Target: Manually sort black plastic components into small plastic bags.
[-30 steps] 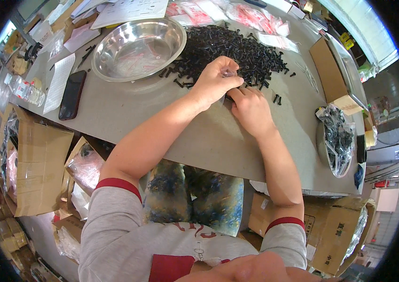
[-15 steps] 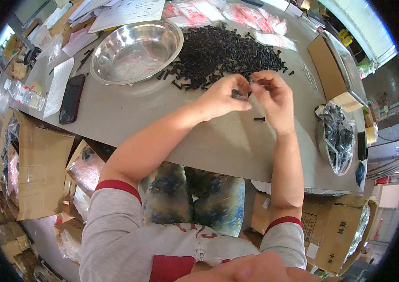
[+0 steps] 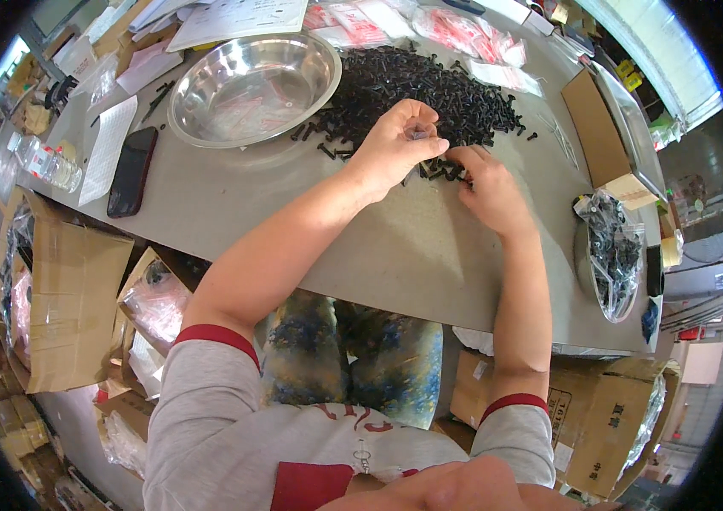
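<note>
Grey worktop (image 3: 361,255), steel bowl (image 3: 195,89) far left. Black screws (image 3: 417,85) heaped far centre, few strays at pile's near edge. Left hand (image 3: 394,146) pinches clear plastic (image 3: 416,133) between thumb and fingers; right hand (image 3: 496,192) bent down at strays, grip hidden, cannot tell. Screws probably light, stiff, apt to roll: best taken by shank under head. Plastic likely soft, slippery. Versus half second ago: hands farther apart, left one farther left, right one lowered to screws.
</note>
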`<state>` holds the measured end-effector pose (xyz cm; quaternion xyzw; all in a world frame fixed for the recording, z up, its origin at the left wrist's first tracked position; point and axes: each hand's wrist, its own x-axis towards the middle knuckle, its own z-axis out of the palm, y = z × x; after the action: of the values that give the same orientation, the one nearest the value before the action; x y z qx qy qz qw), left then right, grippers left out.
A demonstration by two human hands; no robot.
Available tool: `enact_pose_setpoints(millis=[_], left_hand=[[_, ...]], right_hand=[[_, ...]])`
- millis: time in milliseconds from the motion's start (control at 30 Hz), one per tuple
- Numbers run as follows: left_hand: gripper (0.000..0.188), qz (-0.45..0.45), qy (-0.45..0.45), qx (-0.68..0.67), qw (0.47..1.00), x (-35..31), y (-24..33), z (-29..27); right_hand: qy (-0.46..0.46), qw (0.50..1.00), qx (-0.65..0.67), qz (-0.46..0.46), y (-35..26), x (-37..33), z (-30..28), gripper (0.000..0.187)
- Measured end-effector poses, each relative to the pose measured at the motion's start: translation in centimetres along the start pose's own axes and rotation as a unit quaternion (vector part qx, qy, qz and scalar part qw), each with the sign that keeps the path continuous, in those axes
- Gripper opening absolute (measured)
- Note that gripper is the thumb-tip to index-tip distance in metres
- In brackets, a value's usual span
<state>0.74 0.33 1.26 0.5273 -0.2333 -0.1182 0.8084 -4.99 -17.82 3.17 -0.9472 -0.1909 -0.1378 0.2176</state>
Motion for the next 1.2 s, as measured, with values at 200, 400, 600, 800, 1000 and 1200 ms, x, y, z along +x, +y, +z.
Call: enact_pose_setpoints(millis=[200, 400, 600, 800, 1000, 1200], left_hand=[[0.028, -0.049, -0.020, -0.005, 0.999, -0.1, -0.2, -0.2], [0.036, -0.076, -0.105, 0.134, 0.982, -0.9, -0.3, 0.8], [0.041, -0.068, -0.130, 0.128, 0.981, -1.5, -0.6, 1.4], [0.037, -0.017, -0.137, 0.127, 0.982, -1.1, -0.5, 1.0], [0.034, 0.063, -0.062, 0.169, 0.982, -0.7, -0.8, 0.7], [0.045, 0.066, -0.124, 0.307, 0.941, -1.7, -1.5, 1.5]], right_hand=[[-0.037, 0.992, -0.124, 0.014, -0.3, 0.5, 0.4, 0.032], [0.002, 0.999, -0.007, 0.047, 0.5, 0.2, -0.2, 0.034], [0.182, 0.875, 0.443, 0.064, -3.1, 0.4, -0.7, 0.024], [0.128, 0.910, 0.380, 0.102, -0.3, 0.5, -0.2, 0.021], [0.028, 0.998, -0.058, -0.007, 0.5, 0.6, 1.0, 0.028], [0.022, 0.989, -0.134, -0.056, -0.1, 0.4, 1.1, 0.022]])
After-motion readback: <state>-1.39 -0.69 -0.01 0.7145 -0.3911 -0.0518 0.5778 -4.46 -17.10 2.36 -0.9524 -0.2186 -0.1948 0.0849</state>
